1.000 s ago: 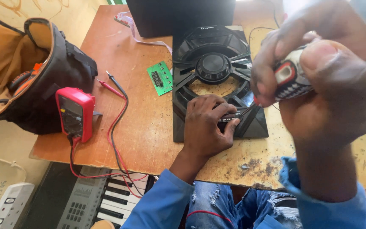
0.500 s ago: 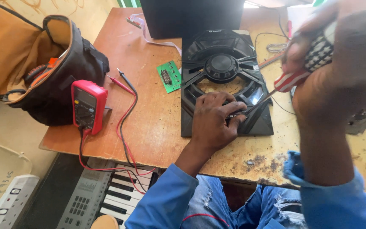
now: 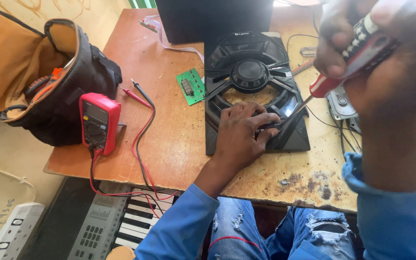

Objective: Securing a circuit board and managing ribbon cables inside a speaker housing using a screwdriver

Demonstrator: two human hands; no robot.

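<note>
The left hand [image 3: 240, 137] is pressing flat on the black speaker panel [image 3: 256, 91], fingers curled around a small part. The right hand [image 3: 386, 53] is gripping a red-handled screwdriver [image 3: 333, 79], its shaft slanting down-left toward those fingers.

A glossy black plastic speaker panel [image 3: 256, 91] is seen on a worn wooden table [image 3: 169, 139], whose brown finish is scuffed and flaked rough near the panel's front edge. Left of the panel, a matt green circuit board [image 3: 191, 86] and a red plastic multimeter [image 3: 99, 122] are laid. Beyond it, a cloth bag [image 3: 39, 72] is slumped.
</note>
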